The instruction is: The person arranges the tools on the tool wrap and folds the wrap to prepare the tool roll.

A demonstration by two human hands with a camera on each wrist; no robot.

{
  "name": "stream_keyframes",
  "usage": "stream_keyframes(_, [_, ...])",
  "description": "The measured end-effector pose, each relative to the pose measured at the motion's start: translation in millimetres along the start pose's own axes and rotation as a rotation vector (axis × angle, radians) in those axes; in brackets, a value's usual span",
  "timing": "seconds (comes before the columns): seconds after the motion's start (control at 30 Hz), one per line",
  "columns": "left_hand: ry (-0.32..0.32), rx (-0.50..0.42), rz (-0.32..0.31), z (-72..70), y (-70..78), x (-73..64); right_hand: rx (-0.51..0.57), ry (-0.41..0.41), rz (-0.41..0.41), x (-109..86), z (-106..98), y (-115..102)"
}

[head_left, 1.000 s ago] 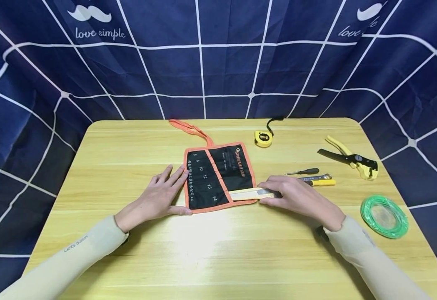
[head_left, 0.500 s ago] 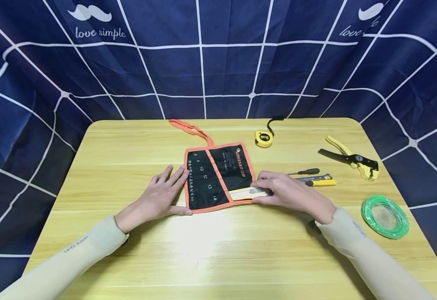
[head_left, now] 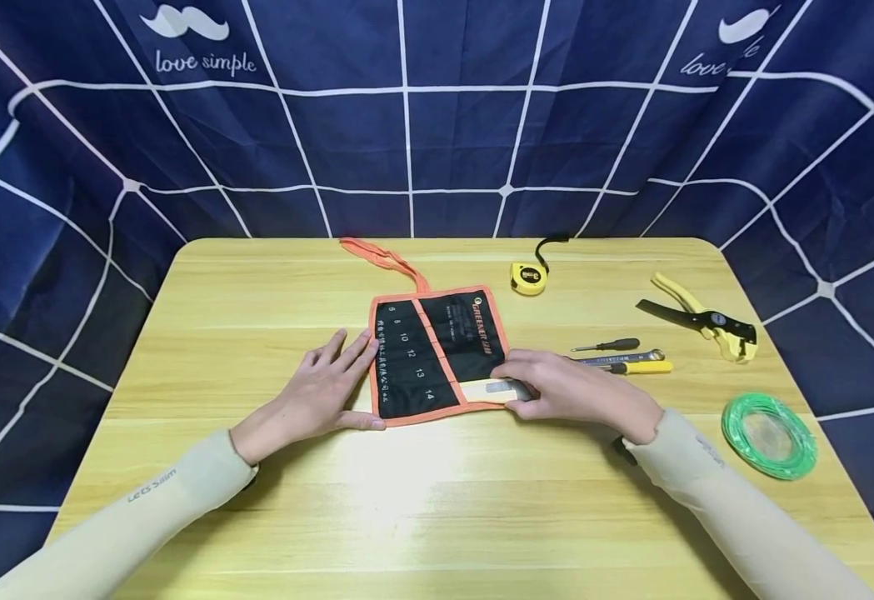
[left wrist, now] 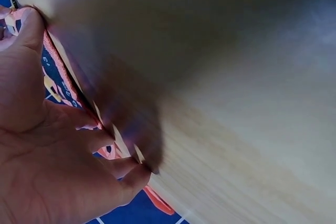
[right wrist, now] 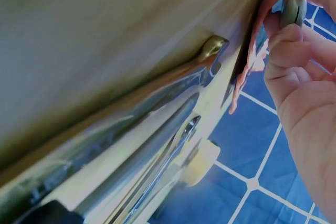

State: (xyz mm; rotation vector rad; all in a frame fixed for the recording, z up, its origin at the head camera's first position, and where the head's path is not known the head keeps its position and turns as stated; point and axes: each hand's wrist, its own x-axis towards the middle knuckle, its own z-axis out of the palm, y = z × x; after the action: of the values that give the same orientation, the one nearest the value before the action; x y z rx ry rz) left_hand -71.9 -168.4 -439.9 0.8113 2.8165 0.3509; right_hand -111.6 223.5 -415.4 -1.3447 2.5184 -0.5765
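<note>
A black tool pouch (head_left: 470,333) with orange trim lies flat on the table, its pockets marked with numbers. My left hand (head_left: 324,383) rests at the pouch's left edge, fingers spread and straight, fingertips and thumb on the border. In the left wrist view the same hand (left wrist: 68,156) touches the orange edge. A cream utility knife (head_left: 479,391) with a grey slider lies along the pouch's lower right pocket area. My right hand (head_left: 564,385) pinches its right end at the pouch's border. The right wrist view shows the knife's dark end (right wrist: 293,11) between thumb and fingers.
Right of the pouch lie a small screwdriver (head_left: 607,345), a wrench (head_left: 631,357) and a yellow-handled tool (head_left: 648,367). Farther off are a yellow tape measure (head_left: 528,278), yellow-and-black wire strippers (head_left: 714,321) and a green wire coil (head_left: 802,442). Blue curtains (head_left: 459,142) surround the table.
My right hand has moved left with its grip at the knife's end, now over the pouch's right border, so less of the knife shows. The left hand has stayed in place.
</note>
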Motion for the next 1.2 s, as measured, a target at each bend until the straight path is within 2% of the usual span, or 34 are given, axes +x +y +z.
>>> stream_keyframes(0.23, [0.006, 0.006, 0.000, 3.0, -1.5, -0.4, 0.002, -0.028, 0.015, 5.6, 3.1, -2.9])
stream_keyframes(0.4, [0.010, 0.011, 0.001, 3.7, -1.5, 0.0, 0.002, -0.008, -0.016, 9.5, 6.4, -3.8])
stream_keyframes(0.57, [0.018, 0.018, 0.005, 4.7, -2.1, 0.8, 0.007, 0.003, -0.003, 11.4, 7.7, -5.5])
stream_keyframes(0.77, [0.037, 0.027, 0.008, 6.0, -2.4, 0.3, -0.048, 0.004, -0.017, 13.7, 8.5, -11.2])
stream_keyframes(1.03, [0.030, 0.035, 0.013, 5.8, -1.7, 1.3, -0.061, 0.041, 0.077, 16.6, 14.3, -18.8])
stream_keyframes(1.2, [0.035, 0.036, 0.011, 5.2, -1.7, 0.8, -0.057, 0.070, 0.104, 17.1, 17.0, -25.3])
